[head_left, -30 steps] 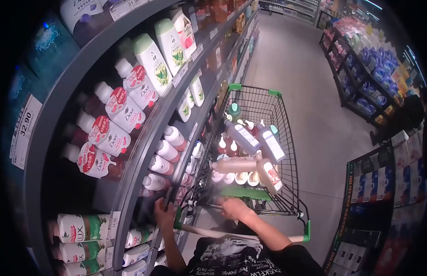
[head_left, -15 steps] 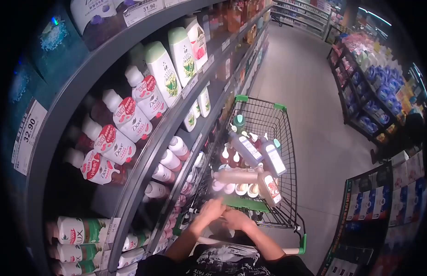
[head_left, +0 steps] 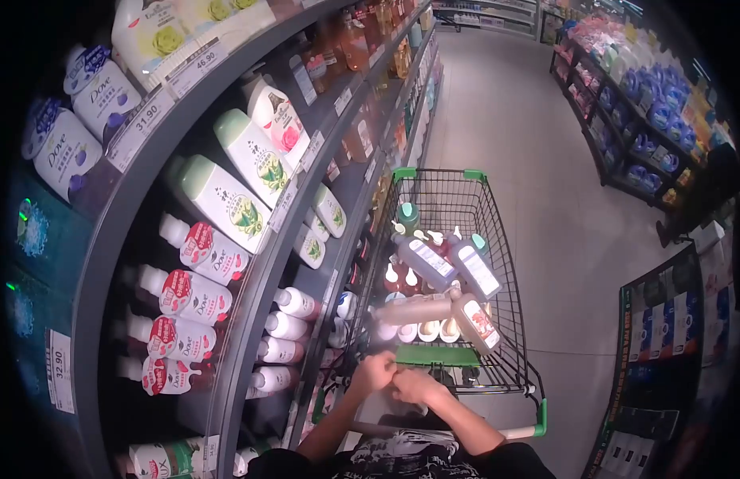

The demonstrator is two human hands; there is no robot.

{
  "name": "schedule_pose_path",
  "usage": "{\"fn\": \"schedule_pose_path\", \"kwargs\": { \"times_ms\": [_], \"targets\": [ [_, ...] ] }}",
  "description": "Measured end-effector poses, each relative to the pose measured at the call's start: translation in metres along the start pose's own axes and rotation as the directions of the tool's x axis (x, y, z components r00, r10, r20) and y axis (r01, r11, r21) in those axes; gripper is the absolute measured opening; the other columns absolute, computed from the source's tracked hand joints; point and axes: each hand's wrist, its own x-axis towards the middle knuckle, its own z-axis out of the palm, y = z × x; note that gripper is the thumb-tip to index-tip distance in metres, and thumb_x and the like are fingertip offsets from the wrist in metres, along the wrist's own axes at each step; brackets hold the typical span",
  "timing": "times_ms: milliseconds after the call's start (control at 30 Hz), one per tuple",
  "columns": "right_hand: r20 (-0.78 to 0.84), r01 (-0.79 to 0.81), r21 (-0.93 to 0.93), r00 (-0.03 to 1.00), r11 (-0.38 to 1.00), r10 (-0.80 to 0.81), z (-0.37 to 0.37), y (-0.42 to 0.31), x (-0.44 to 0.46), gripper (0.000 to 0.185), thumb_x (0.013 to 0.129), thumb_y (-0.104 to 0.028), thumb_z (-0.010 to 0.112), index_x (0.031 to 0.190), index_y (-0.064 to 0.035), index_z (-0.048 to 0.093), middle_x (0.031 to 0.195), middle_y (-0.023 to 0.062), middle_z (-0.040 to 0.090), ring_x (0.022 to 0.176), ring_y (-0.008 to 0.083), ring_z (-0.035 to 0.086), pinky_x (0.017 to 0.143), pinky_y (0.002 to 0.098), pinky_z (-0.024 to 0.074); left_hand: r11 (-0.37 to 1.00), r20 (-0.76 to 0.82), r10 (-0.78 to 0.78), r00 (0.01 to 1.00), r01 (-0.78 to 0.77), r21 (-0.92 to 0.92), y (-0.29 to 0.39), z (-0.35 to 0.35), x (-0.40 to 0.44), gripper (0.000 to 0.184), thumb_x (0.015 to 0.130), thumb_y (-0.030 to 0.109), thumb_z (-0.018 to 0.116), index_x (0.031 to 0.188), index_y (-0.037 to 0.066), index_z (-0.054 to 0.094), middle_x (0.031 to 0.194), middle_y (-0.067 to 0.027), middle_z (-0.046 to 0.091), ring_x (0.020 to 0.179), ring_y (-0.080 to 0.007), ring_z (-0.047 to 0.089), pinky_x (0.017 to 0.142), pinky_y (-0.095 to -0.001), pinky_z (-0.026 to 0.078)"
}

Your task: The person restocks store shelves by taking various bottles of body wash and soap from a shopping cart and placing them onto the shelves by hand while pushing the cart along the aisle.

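Note:
My left hand (head_left: pixel 375 372) and my right hand (head_left: pixel 415 386) meet in front of my body, fingers curled in and nearly touching. Whatever is between the fingers, if anything, is too small to make out. Both hands hover over the near end of a shopping cart (head_left: pixel 509 295), just behind its green child-seat flap (head_left: pixel 438 356); neither grips the handlebar (head_left: pixel 520 433). Inside the cart lie a brown bottle with a label (head_left: pixel 476 322), a pinkish bottle (head_left: pixel 416 309) on its side, two dark grey bottles with pale labels (head_left: pixel 478 271), and several pump bottles.
Close on the left runs a shelf (head_left: pixel 226 343) of Dove bottles (head_left: pixel 196 297), white bottles with green caps (head_left: pixel 226 203) and price tags. To the right stand a dark display rack (head_left: pixel 653 343) and a stand of bagged goods (head_left: pixel 625 120). Grey aisle floor (head_left: pixel 497 104) stretches ahead.
The shelf goods have slid down and back in view, so the cart and I have advanced along the aisle. My hands stay together, shifting slightly; the cart's contents look the same.

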Motion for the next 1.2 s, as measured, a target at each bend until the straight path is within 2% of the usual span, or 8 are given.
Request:
{"fn": "schedule_pose_path", "kwargs": {
  "times_ms": [133,367,533,667,767,900,1100,1200],
  "targets": [
    [-0.033,0.010,0.015,0.999,1.000,-0.010,-0.021,0.014,0.010,0.035,0.083,-0.024,0.070,0.104,0.0030,0.068,0.120,0.0229,0.062,0.108,0.0380,0.062,0.094,0.0444,0.0499,0.995,-0.020,0.092,0.996,-0.093,-0.038,0.006,-0.003,0.027,0.022,0.083,0.022,0.064,0.103,0.013,0.068,0.087,-0.0187,0.069,0.083,-0.0377,0.068,0.073,-0.0450,0.055],
    [-0.073,0.052,0.046,0.996,0.998,-0.048,-0.071,0.038,0.023,0.034,0.079,-0.017,0.066,0.108,0.0016,0.066,0.116,0.0221,0.065,0.108,0.0366,0.063,0.092,0.0445,0.0507,0.987,0.112,-0.090,0.990,0.104,-0.126,0.056,-0.027,0.069,0.025,0.088,0.027,0.061,0.105,0.010,0.068,0.095,-0.0152,0.071,0.085,-0.0289,0.071,0.075,-0.0377,0.055],
    [0.001,0.111,0.186,0.994,0.976,-0.113,-0.143,0.068,0.015,0.042,0.083,-0.026,0.067,0.118,-0.0024,0.065,0.112,0.0211,0.067,0.106,0.0366,0.063,0.092,0.0441,0.0491,0.998,0.163,-0.061,0.985,0.059,0.016,0.058,-0.026,0.110,0.029,0.088,0.031,0.062,0.108,0.010,0.067,0.090,-0.0153,0.071,0.084,-0.0313,0.070,0.075,-0.0409,0.054],
    [-0.286,0.039,0.177,0.958,0.983,0.014,-0.173,0.124,0.021,0.051,0.082,-0.029,0.070,0.124,-0.0024,0.060,0.109,0.0231,0.068,0.106,0.0371,0.064,0.094,0.0439,0.0487,0.997,0.160,0.058,0.985,-0.066,0.042,0.054,-0.020,0.140,0.029,0.085,0.027,0.065,0.106,0.008,0.067,0.084,-0.0154,0.071,0.080,-0.0297,0.070,0.072,-0.0395,0.053],
    [-0.162,-0.187,-0.003,0.969,0.982,0.184,-0.189,0.179,0.050,0.056,0.081,-0.026,0.071,0.130,-0.0037,0.056,0.112,0.0263,0.065,0.112,0.0385,0.061,0.098,0.0450,0.0480,0.999,0.144,0.041,0.989,-0.045,0.024,0.070,-0.022,0.164,0.028,0.082,0.026,0.064,0.102,0.007,0.066,0.092,-0.0174,0.070,0.086,-0.0352,0.068,0.077,-0.0439,0.053],
    [-0.209,-0.278,-0.085,0.944,0.957,0.256,-0.220,0.218,0.081,0.076,0.079,-0.027,0.073,0.143,-0.0062,0.039,0.142,0.0244,0.045,0.127,0.0419,0.049,0.105,0.0470,0.0434,0.990,0.169,0.026,0.985,-0.002,-0.143,0.083,-0.029,0.189,0.029,0.080,0.026,0.069,0.102,0.007,0.068,0.084,-0.0170,0.070,0.076,-0.0330,0.069,0.070,-0.0407,0.054],
    [-0.266,-0.322,-0.369,0.935,0.872,0.233,-0.251,0.263,0.152,0.085,0.078,-0.027,0.076,0.148,-0.0087,0.031,0.147,0.0230,0.039,0.138,0.0416,0.037,0.113,0.0502,0.0343,0.998,0.144,0.048,0.988,-0.042,-0.046,0.099,-0.033,0.227,0.033,0.082,0.029,0.068,0.111,0.011,0.068,0.090,-0.0187,0.071,0.082,-0.0336,0.070,0.074,-0.0411,0.055],
    [-0.373,-0.280,-0.429,0.921,0.859,0.114,-0.259,0.279,0.187,0.056,0.089,-0.011,0.053,0.143,-0.0070,0.037,0.144,0.0229,0.042,0.137,0.0395,0.039,0.113,0.0551,0.0299,0.992,0.258,-0.119,0.959,0.128,-0.019,0.115,-0.042,0.247,0.033,0.084,0.029,0.066,0.111,0.011,0.067,0.093,-0.0184,0.071,0.086,-0.0358,0.069,0.077,-0.0438,0.054]
  ]
}}
